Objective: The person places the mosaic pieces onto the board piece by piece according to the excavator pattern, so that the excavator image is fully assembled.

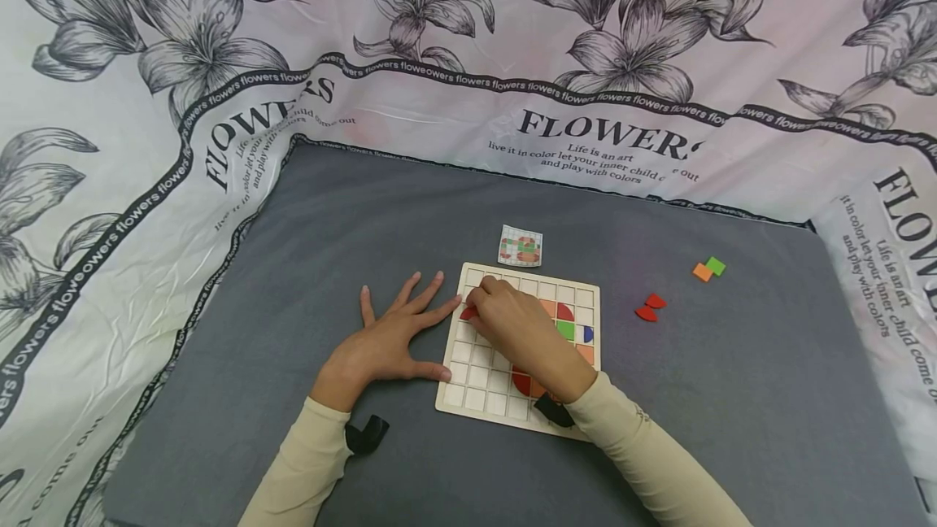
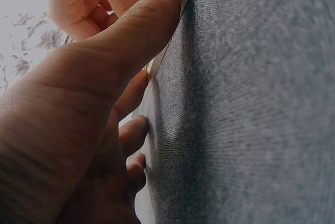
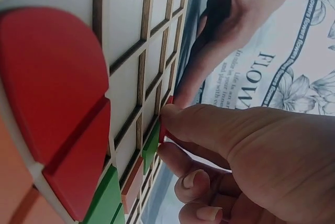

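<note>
A square wooden grid board (image 1: 477,378) lies on the grey table, with several coloured tiles set in its cells. My right hand (image 1: 516,328) reaches over it and pinches a small red tile (image 3: 162,130) between thumb and fingers at the board's left side. Beside the fingertips sits a green tile (image 3: 151,145), then an orange tile (image 3: 132,185). My left hand (image 1: 388,344) spreads its fingers at the left edge, with thumb and index fingertips touching the board's rim. Nearer the right wrist camera are larger-looking red rounded tiles (image 3: 52,67). The right hand hides part of the board.
A small printed pattern card (image 1: 520,246) lies just beyond the board. To the right are two loose red tiles (image 1: 647,314), an orange tile (image 1: 703,272) and a green tile (image 1: 716,266). Flower-printed cloth (image 1: 432,120) stands around the table's back and sides.
</note>
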A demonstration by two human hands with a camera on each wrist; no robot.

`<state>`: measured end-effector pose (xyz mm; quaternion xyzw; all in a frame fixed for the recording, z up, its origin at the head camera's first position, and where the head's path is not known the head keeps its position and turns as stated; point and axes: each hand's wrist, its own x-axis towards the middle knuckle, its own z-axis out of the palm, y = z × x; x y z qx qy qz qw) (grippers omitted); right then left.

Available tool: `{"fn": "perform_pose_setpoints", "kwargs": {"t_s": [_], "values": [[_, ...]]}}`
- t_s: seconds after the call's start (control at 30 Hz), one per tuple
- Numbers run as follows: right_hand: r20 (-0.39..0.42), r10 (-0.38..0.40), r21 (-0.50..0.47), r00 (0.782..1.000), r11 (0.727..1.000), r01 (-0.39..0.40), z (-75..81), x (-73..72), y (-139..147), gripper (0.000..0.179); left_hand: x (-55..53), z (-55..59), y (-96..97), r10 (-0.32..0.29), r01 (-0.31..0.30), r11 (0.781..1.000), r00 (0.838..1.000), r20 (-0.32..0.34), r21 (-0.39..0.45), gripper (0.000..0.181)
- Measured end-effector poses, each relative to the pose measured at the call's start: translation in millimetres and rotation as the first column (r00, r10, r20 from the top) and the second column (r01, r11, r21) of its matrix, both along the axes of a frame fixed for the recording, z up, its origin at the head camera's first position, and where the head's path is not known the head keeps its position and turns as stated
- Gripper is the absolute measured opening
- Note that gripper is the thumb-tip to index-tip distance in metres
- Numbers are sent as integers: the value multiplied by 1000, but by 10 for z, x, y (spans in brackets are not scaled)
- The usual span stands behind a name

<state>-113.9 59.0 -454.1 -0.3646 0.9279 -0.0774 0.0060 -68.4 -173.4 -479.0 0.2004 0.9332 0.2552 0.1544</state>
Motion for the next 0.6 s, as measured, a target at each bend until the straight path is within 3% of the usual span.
{"fn": "perform_pose_setpoints", "kwargs": {"t_s": [0.6], "values": [[20,0,-46,1000,999,1,17,-16,33,20,7,27,3,3,-3,1000,1000,-2,2,110]]}}
